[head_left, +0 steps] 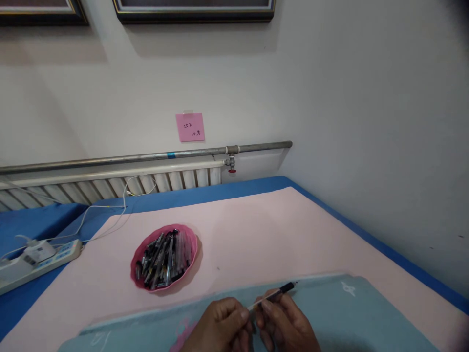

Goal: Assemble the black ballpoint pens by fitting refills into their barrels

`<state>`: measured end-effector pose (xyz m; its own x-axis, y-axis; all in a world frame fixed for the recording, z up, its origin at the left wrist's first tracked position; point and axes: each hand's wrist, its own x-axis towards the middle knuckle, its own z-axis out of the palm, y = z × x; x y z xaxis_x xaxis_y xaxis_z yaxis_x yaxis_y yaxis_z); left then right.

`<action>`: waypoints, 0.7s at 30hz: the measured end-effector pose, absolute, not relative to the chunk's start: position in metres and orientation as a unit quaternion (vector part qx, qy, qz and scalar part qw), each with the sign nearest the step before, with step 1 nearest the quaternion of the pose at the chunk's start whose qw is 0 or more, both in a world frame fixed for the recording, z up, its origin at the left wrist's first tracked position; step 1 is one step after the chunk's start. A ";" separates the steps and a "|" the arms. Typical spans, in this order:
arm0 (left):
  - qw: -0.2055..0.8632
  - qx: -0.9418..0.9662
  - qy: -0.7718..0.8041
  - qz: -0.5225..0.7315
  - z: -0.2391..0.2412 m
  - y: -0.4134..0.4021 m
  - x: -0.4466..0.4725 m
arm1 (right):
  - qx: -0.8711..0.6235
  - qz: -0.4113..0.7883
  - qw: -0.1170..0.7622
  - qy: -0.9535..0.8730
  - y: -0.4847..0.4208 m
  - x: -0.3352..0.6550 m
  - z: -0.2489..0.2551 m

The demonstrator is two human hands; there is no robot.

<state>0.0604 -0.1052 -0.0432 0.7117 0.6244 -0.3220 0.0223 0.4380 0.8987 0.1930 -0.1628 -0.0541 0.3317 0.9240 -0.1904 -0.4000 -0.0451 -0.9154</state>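
Observation:
My left hand and my right hand meet at the bottom middle, over a grey-blue mat. Both pinch one pen, a slim clear barrel with a black tip that points up and to the right. The left fingers close on its near end; the right fingers wrap round its middle. A pink oval tray heaped with several more black and clear pens sits on the pink table cover, up and left of my hands.
A pink cover lies over the blue table. A white power strip with cables rests at the left edge. A radiator and pipe run along the wall, with a pink note above.

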 end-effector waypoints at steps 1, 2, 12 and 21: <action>0.769 0.506 0.337 0.196 -0.043 -0.106 0.061 | -0.498 0.525 0.642 -0.255 -0.163 0.194 -0.055; 0.753 0.520 0.349 0.200 -0.042 -0.106 0.062 | -0.491 0.532 0.643 -0.251 -0.162 0.194 -0.056; 0.757 0.531 0.336 0.180 -0.026 -0.112 0.058 | -0.504 0.528 0.638 -0.245 -0.164 0.195 -0.053; 0.751 0.541 0.333 0.180 -0.039 -0.109 0.063 | -0.477 0.555 0.640 -0.234 -0.163 0.195 -0.058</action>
<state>0.0627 -0.1091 -0.0389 0.7133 0.6308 -0.3054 0.0905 0.3491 0.9327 0.1954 -0.1628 -0.0580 0.2734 0.9340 -0.2299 -0.4880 -0.0713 -0.8699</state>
